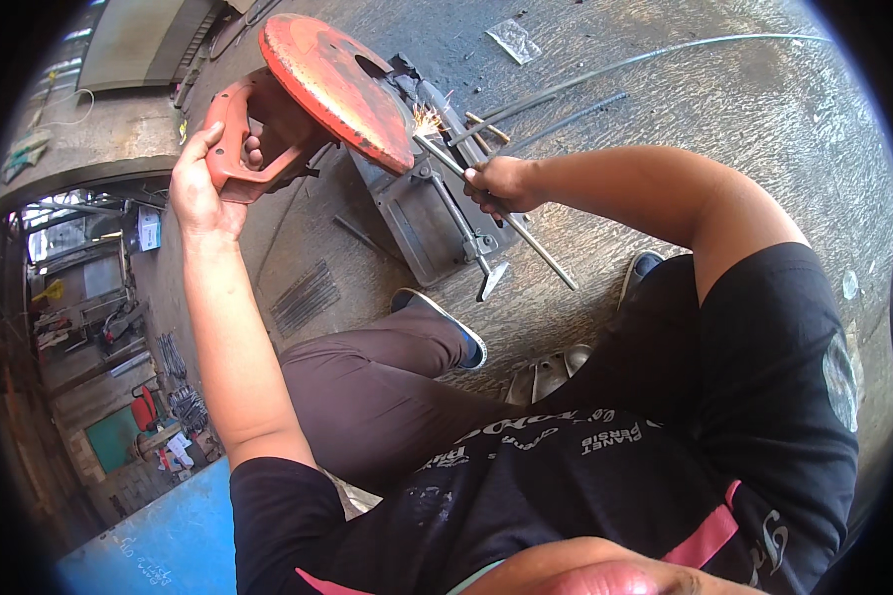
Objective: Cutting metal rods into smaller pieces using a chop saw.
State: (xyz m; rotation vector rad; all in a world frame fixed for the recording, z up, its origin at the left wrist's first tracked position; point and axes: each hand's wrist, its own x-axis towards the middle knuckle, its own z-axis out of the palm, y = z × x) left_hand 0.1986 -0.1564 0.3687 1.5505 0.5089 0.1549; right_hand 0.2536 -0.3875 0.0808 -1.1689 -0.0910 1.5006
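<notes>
My left hand (200, 194) is wrapped round the handle of an orange cut-off saw (332, 84), whose round, worn guard tilts over the grey metal base (415, 230). Bright sparks (427, 121) fly at the guard's right edge, where the blade itself is hidden. A thin metal rod (548, 256) runs slantwise from beside the sparks toward my right knee. My right hand (501, 186) is closed round that rod to the right of the saw. The clamp screw (450, 206) with its crank handle sticks out of the base toward me.
Long metal bars (655, 58) stretch across the worn floor behind the saw, near a clear plastic wrapper (514, 42). Several short rods (306, 296) lie left of the base. My shoe (454, 332) is close to the base. A blue panel (159, 535) stands at lower left.
</notes>
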